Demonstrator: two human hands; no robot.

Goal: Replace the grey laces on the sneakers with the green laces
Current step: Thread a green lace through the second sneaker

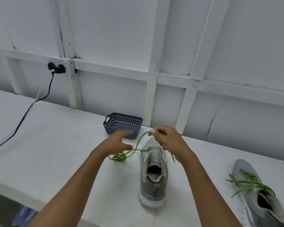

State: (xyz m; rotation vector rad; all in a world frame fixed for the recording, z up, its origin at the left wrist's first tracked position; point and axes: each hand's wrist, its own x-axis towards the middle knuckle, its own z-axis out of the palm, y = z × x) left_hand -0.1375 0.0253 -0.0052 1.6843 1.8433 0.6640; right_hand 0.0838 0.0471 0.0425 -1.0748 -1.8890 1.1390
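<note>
- On the white table (56, 145), near the middle, a grey sneaker (152, 174) stands upright with its heel toward the camera and its toe toward the wall.
- A green lace (120, 157) runs from the sneaker's lower eyelets; most of it lies in a loose bundle on the table just left of the shoe.
- The right hand (166, 139) hovers above the sneaker's toe, with thumb and forefinger pinched on one strand of the green lace, lifted clear of the shoe. The other fingers are curled in.
- The left hand (116, 141) reaches forward over the bundle with its fingers stretched out and slightly apart, holding nothing. It is blurred, so whether it touches the lace cannot be told.
- A second grey sneaker (261, 199) lies at the right edge, well apart from the first, with green laces (249, 182) threaded through it and their ends splayed out loose.
- A dark lattice basket (123, 119) sits just beyond the left hand, close to the wall.
- A wall socket (62, 66) at far left has chargers plugged in, with cables (31, 105) trailing down across the table.
</note>
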